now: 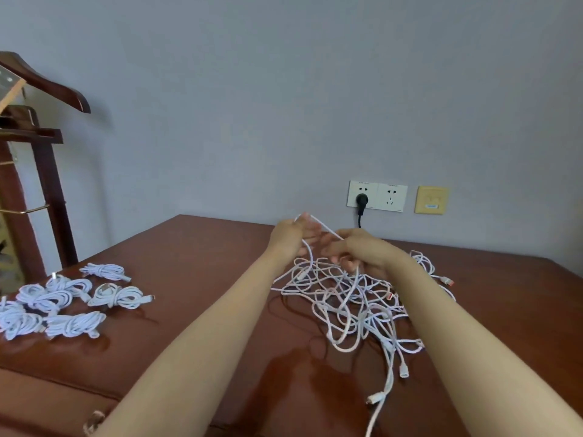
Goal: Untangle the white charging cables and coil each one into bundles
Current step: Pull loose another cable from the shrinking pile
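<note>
Head view shows the left hand [295,234] and right hand [356,250] each with its grip pinching one white cable [328,230], held taut above the tangled pile [353,307] on the counter [205,263], probably to pull it free. Finished bundles [69,301] lie well apart, so they do not tangle again.

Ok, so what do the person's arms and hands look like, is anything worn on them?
Both arms are bare along their whole visible length: no sleeves show. The left hand and right hand wear no gloves, and no watch, bracelet or ring can be seen on either.
</note>
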Tool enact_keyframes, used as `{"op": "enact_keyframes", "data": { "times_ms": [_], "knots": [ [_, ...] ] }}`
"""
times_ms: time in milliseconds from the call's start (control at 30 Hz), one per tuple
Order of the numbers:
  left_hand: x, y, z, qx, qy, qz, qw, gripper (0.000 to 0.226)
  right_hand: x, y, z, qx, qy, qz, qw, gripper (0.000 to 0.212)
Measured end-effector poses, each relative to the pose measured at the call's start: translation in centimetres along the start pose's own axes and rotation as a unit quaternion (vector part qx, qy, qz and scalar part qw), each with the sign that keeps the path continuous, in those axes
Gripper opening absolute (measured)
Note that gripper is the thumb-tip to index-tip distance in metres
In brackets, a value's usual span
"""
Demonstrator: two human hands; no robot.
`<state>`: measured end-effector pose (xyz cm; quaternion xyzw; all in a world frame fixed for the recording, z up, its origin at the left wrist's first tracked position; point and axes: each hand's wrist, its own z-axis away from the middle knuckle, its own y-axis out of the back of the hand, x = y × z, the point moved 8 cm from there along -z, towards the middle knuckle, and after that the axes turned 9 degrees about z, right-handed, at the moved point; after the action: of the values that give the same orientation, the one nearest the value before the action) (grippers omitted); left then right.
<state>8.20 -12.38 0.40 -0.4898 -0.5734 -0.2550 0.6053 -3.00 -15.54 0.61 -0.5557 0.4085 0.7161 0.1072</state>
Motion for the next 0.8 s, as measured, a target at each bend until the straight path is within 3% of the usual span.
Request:
{"op": "enact_keyframes", "data": {
  "times_ms": [67, 133, 300, 400, 500, 700, 800],
  "knots": [
    [0.8, 0.5, -0.5, 0.034, -0.011, 0.106, 0.994, 0.04, 1.4, -0.1, 0.5, -0.038, -0.016, 0.041, 0.998, 0.007],
    [1.6, 0.6, -0.7, 0.02, -0.007, 0.175, 0.984, 0.04, 2.9, 0.5, 0.7, -0.032, -0.012, 0.02, 0.999, 0.004],
    [0.7, -1.6, -0.6, -0.042, 0.021, 0.132, 0.99, 0.045, 5.1, 3.2, 0.9, 0.089, 0.052, -0.047, 0.994, 0.014],
    [-0.7, -2.8, -1.1, -0.022, 0.034, 0.15, 0.988, 0.044, 4.7, 3.8, 1.1, 0.186, 0.114, 0.031, 0.976, 0.013],
    [-2.1, -3.9, -1.5, -0.026, 0.062, 0.143, 0.987, 0.039, 4.2, 3.6, 1.2, 0.229, 0.153, 0.127, 0.953, 0.013],
    [-4.3, -3.8, -2.5, -0.023, 0.086, 0.125, 0.988, 0.041, 3.6, 3.1, 1.2, 0.262, 0.214, 0.3, 0.892, 0.007],
    [-5.5, -3.5, -2.7, -0.001, 0.066, 0.055, 0.996, 0.04, 3.4, 2.1, 1.4, 0.26, 0.253, 0.353, 0.862, 0.01]
  ]
}}
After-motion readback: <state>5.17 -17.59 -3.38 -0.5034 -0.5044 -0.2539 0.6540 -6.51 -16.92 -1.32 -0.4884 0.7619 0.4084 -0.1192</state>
